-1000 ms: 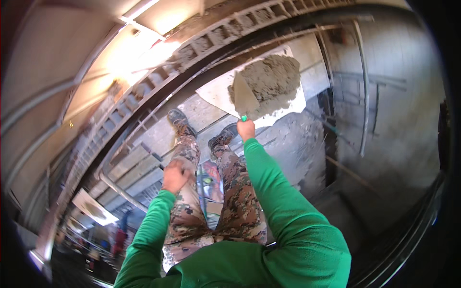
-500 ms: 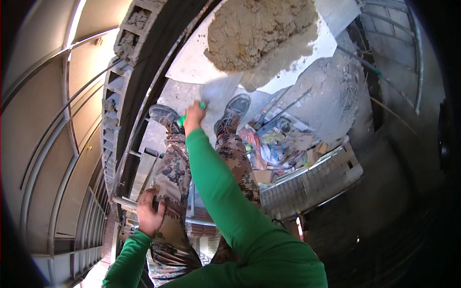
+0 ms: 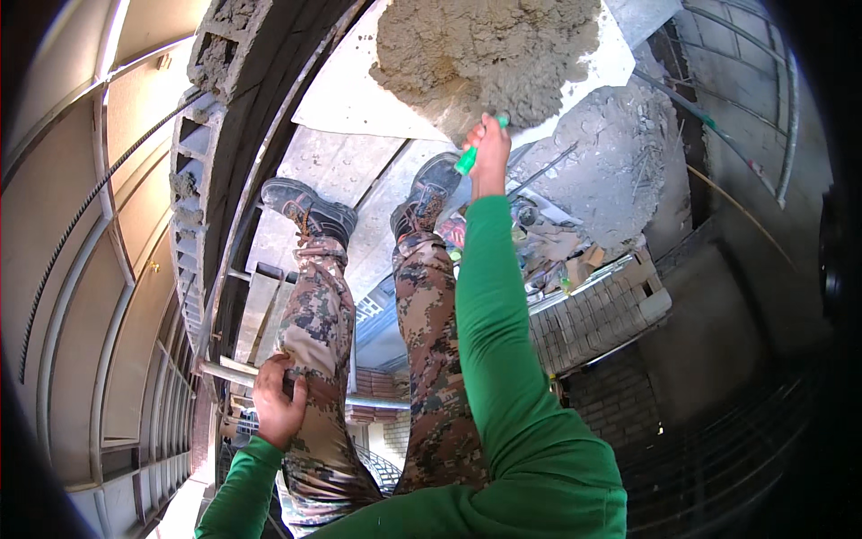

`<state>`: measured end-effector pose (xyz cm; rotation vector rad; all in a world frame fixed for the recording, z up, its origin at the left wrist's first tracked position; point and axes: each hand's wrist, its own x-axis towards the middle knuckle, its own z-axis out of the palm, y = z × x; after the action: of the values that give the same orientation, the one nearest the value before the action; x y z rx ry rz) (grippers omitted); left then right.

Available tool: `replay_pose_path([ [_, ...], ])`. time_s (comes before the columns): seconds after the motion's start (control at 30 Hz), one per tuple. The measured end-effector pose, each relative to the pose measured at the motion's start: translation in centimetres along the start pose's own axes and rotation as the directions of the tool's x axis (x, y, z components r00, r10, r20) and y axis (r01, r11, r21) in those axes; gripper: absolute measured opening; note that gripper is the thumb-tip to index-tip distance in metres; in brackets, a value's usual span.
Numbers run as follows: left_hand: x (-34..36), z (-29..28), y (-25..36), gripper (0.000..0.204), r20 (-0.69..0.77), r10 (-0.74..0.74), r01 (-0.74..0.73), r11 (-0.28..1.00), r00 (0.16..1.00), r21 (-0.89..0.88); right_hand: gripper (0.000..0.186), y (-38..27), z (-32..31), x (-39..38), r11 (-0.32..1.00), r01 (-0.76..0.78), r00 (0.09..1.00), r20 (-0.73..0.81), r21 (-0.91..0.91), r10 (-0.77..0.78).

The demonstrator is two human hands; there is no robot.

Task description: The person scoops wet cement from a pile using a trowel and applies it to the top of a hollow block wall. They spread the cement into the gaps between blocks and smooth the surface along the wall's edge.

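Note:
My right hand (image 3: 489,153) is closed round the green handle of a trowel (image 3: 466,162), at the near edge of a heap of wet grey-brown mortar (image 3: 485,58). The blade cannot be made out against the mortar. Under the heap lies a white sheet or board (image 3: 346,101), its near edge just past my boots. My left hand (image 3: 279,400) rests on my left camouflage trouser leg (image 3: 314,350), thumb apart from the fingers, with nothing in it.
I stand on grey planks (image 3: 310,162) with a gap between them. A hollow-block wall (image 3: 187,216) and metal pipes run along the left. Right of my boots lie rubble (image 3: 620,162) and litter (image 3: 548,242), beside a stack of blocks (image 3: 602,301). Metal rails (image 3: 786,117) stand far right.
My right hand has moved forward and right with the trowel, from between my boots to the mortar's near edge. The left hand stays on my leg.

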<state>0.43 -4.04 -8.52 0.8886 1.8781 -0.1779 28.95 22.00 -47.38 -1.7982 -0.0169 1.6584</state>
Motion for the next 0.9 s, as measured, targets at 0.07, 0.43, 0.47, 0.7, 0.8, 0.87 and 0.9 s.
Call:
replay_pose_path([
  [0.07, 0.0, 0.2, 0.0, 0.029, 0.014, -0.009, 0.010, 1.000, 1.000, -0.003, 0.021, 0.9, -0.2, -0.9, 0.980, 0.105, 0.979, -0.154, -0.172, -0.132],
  [0.43, 1.2, -0.3, 0.6, 0.026, 0.061, 0.034, -0.033, 0.999, 0.998, -0.017, 0.029, 15.0, -7.3, 1.8, 0.984, 0.138, 0.827, -0.534, -0.109, -0.175],
  [0.47, 1.0, -0.2, 0.5, 0.026, 0.055, 0.018, -0.018, 1.000, 0.998, -0.007, 0.026, 15.8, -8.4, 0.4, 0.998, 0.010, 0.865, -0.500, -0.063, -0.040],
  [0.7, 0.9, -0.3, 0.2, 0.027, 0.027, 0.028, -0.029, 0.999, 0.999, 0.022, 0.023, 7.2, -1.5, 4.8, 0.999, -0.035, 0.987, -0.157, -0.014, 0.033],
  [0.8, 0.4, -0.4, 0.3, 0.027, 0.016, -0.003, 0.002, 0.999, 1.000, 0.034, 0.028, -1.7, 4.1, 7.6, 0.999, -0.054, 0.998, -0.025, 0.009, 0.054],
  [0.87, 0.4, -0.1, 0.3, 0.028, 0.010, 0.012, -0.012, 0.999, 1.000, 0.030, 0.024, -3.9, 2.2, 8.8, 0.996, -0.066, 0.997, 0.035, 0.067, 0.063],
  [0.9, 0.3, 0.1, 0.0, 0.028, 0.005, 0.011, -0.011, 1.000, 1.000, 0.023, 0.019, -3.9, 1.1, 8.3, 0.996, -0.058, 0.997, 0.056, 0.067, 0.054],
])
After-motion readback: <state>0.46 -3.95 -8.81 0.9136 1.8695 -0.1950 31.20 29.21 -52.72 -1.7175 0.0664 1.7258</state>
